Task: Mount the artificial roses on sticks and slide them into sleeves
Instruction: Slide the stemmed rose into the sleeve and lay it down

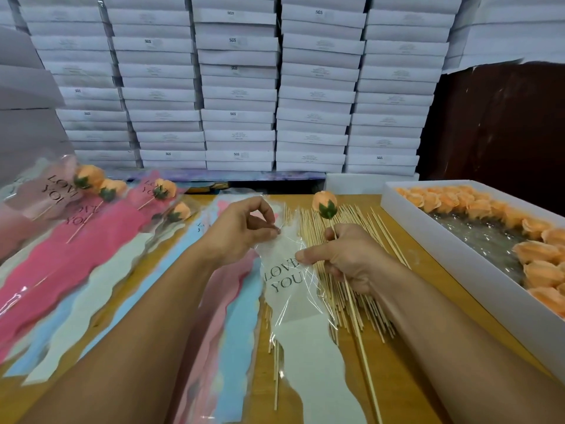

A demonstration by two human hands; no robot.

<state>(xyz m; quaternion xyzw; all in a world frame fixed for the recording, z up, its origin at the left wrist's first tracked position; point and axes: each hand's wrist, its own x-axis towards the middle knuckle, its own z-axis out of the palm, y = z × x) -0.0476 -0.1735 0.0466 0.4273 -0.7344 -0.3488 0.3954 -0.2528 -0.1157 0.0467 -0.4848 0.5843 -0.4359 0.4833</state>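
The left hand (241,228) pinches the sleeve (287,280) mouth; the right hand (345,258) grips the rose (325,204) stick (357,325). The film is light, limp and slippery: hold its edge.

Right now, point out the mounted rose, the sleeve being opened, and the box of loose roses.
mounted rose (325,203): head view, on its orange petals.
sleeve being opened (289,280): head view, on the printed clear panel.
box of loose roses (458,255): head view, on its white near wall.
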